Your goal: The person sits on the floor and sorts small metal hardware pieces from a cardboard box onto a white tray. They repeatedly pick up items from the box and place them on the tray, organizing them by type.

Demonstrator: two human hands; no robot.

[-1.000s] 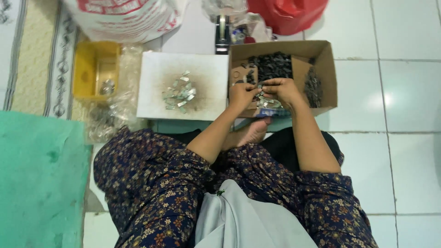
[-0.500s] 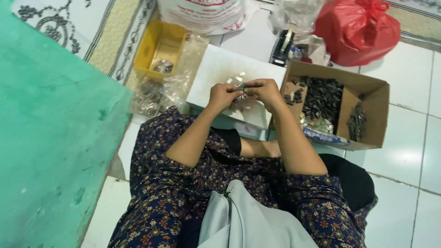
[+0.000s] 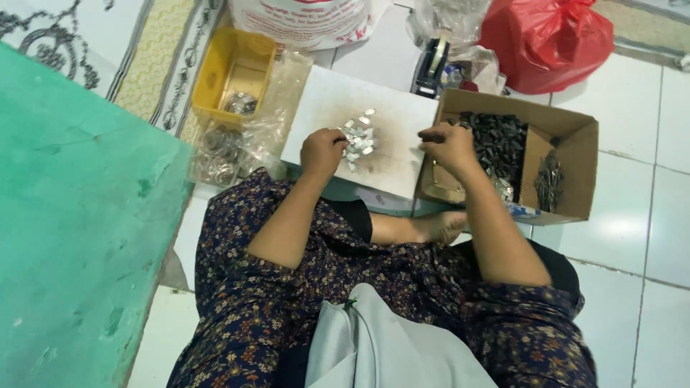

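Observation:
I sit on the floor with a white board in front of my knees. A small pile of shiny silver metal pieces lies on it. My left hand rests knuckles up on the board, its curled fingers touching the left side of the pile. My right hand hovers over the left rim of an open cardboard box, fingers bent downward. Whatever either hand may pinch is hidden. The box holds a heap of small dark parts and a bundle of thin metal pins.
A yellow plastic tray and clear bags of metal rings lie left of the board. Behind are a tape dispenser, a red plastic bag and a white sack. A green surface fills the left.
My hands, joined over the board half a second ago, have parted: the left stayed at the silver pile, the right moved right to the box. The camera view shifted too.

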